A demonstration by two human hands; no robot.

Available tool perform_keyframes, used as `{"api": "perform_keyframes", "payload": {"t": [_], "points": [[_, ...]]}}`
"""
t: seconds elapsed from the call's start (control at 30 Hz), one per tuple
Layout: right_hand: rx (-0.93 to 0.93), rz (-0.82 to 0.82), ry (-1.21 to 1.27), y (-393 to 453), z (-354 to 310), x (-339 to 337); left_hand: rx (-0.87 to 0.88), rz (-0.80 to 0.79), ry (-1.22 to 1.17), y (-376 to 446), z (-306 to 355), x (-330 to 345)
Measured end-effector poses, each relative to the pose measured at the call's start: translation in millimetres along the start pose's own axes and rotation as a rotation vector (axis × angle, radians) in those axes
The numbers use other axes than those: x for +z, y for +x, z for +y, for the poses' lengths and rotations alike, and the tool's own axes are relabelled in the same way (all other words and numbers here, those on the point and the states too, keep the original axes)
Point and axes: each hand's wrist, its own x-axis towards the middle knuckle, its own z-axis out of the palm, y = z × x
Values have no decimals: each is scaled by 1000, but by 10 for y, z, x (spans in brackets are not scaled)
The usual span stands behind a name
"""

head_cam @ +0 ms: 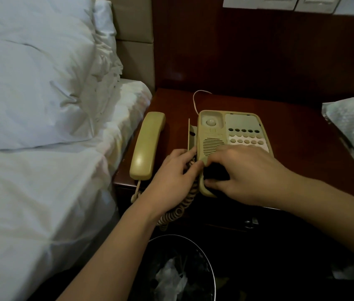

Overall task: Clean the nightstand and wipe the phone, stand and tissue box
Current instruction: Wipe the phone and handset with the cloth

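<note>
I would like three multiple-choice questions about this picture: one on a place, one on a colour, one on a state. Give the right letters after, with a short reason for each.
1. Where does the handset lie?
A. on the phone base
B. on the nightstand, left of the base
C. in the bin

2. What colour is the cloth in the right hand?
A. white
B. yellow
C. black

3. What is the left hand doing?
A. touching the base's left edge
B. lifting the handset
C. resting on the bed

Answers:
1 B: the handset lies on the nightstand beside the base, off its cradle.
2 C: the right hand grips a dark cloth.
3 A: the left hand has fingers at the base's side.
</note>
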Motion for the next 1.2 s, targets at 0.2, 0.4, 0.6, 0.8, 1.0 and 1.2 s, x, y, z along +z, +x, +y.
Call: {"api": "perform_keyframes", "payload": {"t": [0.2,0.4,0.6,0.8,1.0,1.2], "points": [[218,280,304,-34,42,167,-29,-37,-78,39,7,-58],[160,56,139,-82,-55,124,-16,-74,-75,37,16,-96],[198,197,37,51,-103,80,-26,-76,-73,31,54,-101],[122,66,-44,-145,-84,29,-43,-61,-77,29,44,-115],[55,-28,-155,-218,28,-156,-41,-82,-48,34,55,-132],[-23,16,-102,-52,-24,-23,-40,-49,-36,0,95,-111]]}}
